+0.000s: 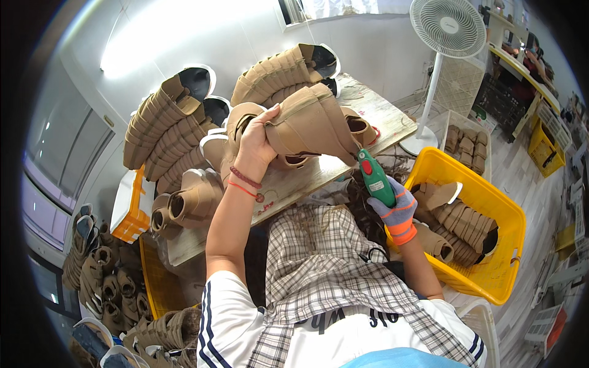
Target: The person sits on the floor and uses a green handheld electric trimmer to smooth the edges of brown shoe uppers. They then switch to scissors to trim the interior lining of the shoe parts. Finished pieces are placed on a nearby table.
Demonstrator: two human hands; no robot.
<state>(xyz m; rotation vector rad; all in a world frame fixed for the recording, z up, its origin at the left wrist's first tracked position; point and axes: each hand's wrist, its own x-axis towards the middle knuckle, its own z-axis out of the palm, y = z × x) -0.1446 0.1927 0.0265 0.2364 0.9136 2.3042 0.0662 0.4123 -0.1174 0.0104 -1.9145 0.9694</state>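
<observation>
My bare left hand (256, 138) grips a tan shoe upper (307, 126), holding it up over a worn wooden board (294, 184). Seams run across the upper, and its opening faces right. In a grey and orange glove, my right hand (396, 211) is closed round a green hand-held power tool (375, 178) with a red button. The tool's narrow end meets the lower right edge of the upper; its exact tip is too small to make out. Beyond my left hand, nested stacks of tan uppers (162, 126) lean on the board, and another stack (273, 76) lies behind.
To my right stands a yellow crate (475, 270) with stacked uppers inside. A white standing fan (429, 92) rises past the board, near a pale bin (475, 168) of uppers. More uppers (110, 282) pile up at left beside an orange and white box (132, 205).
</observation>
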